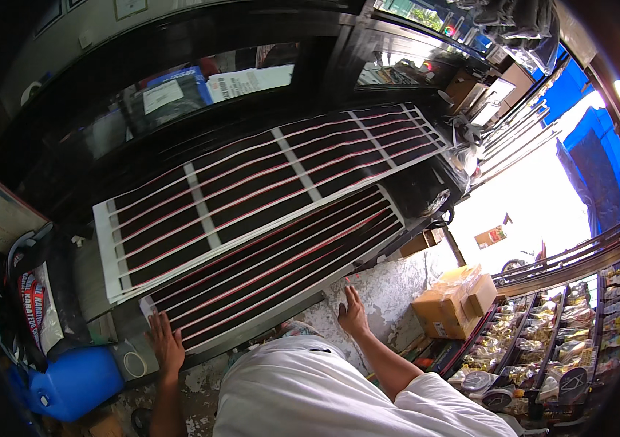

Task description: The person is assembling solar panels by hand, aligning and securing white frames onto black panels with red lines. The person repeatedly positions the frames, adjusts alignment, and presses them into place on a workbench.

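Note:
Two stacks of long black sheets with white and red stripes lie on the dark bench. The nearer striped stack (273, 271) sits lower and is partly covered by the farther striped stack (244, 195), which also has grey cross bands. At the left end of the nearer stack my left hand (167, 344) rests with fingers spread, at the sheet's corner. My right hand (352, 313) is just off the bench's near edge, fingers pointing forward and nothing seen in them.
On the left are a blue plastic container (80, 382), a roll of tape (133, 364) and black bags (40, 306). A cardboard box (447, 304) stands at the right beside a rack of small packaged items (535, 335). Dark glass-fronted cabinets (317, 69) back the bench.

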A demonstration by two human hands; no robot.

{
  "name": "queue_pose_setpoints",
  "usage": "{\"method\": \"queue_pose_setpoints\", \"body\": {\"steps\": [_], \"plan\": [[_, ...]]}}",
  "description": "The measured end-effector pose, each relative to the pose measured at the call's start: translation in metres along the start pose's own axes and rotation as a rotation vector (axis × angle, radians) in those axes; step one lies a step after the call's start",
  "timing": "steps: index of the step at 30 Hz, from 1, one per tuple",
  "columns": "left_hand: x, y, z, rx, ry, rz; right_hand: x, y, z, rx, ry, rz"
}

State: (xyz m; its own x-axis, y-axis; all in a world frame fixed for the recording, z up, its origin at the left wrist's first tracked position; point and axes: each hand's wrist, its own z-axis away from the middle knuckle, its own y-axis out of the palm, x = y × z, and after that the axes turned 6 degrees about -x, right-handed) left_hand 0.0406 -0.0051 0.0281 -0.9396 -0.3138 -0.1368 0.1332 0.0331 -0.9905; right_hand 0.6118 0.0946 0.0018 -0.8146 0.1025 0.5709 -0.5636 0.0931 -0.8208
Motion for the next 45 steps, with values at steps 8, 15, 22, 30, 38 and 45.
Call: {"method": "queue_pose_setpoints", "body": {"steps": [8,15,22,30,38,45], "plan": [[-0.007,0.042,0.021,-0.293,-0.814,0.27,-0.12,-0.045,-0.149,-0.378,0.338,-0.219],[0.078,0.088,0.011,-0.377,-1.172,1.031,-0.155,-0.073,-0.238,-0.352,0.575,-0.51],[0.041,0.064,0.0,-0.389,-1.26,1.256,-0.16,-0.089,-0.256,-0.237,0.55,-0.609],[0.052,0.053,-0.011,-0.499,-1.303,1.367,-0.155,-0.063,-0.254,-0.198,0.503,-0.422],[0.049,0.12,-0.008,-0.556,-1.255,1.53,-0.309,-0.069,-0.322,-0.129,0.241,-0.711],[0.072,0.047,0.004,-0.651,-1.321,1.137,-0.224,-0.047,-0.276,0.064,0.316,-0.727]]}}
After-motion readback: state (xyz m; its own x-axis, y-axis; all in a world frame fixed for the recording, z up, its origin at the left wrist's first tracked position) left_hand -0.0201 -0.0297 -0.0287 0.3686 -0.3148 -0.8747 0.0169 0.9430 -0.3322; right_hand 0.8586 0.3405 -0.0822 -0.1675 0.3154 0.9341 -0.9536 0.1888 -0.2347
